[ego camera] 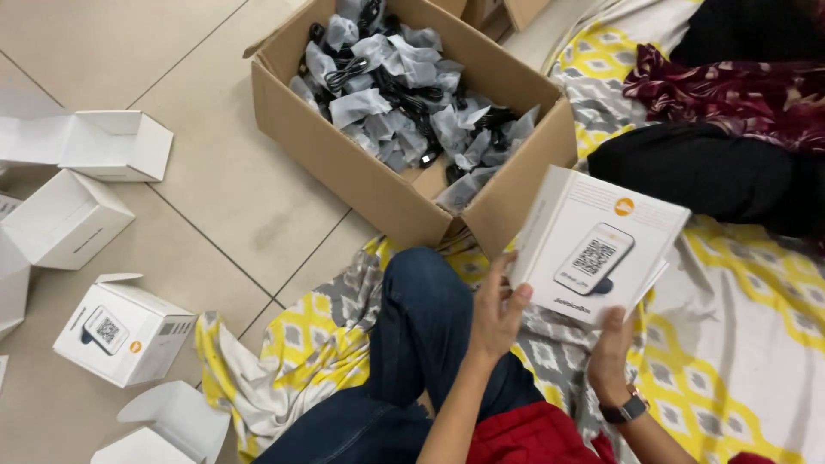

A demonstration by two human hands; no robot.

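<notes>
White carton (pixel 593 249) sits tilted just right of the brown box (pixel 387 185), left hand (pixel 497 314) pinching its left edge, right hand (pixel 612 357) gripping the lower edge.

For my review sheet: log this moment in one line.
left hand: holds white box | right hand: supports it | cardboard carton: open, bagged cables

Home floor (tiled) (pixel 172 51) with patterned bedsheet (pixel 739 326).

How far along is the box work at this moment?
Looks done: several white boxes stand on the floor at left, some open. In hand: left hand and right hand hold a flat white carton. Left: the cardboard box holds many bagged cables.
</notes>
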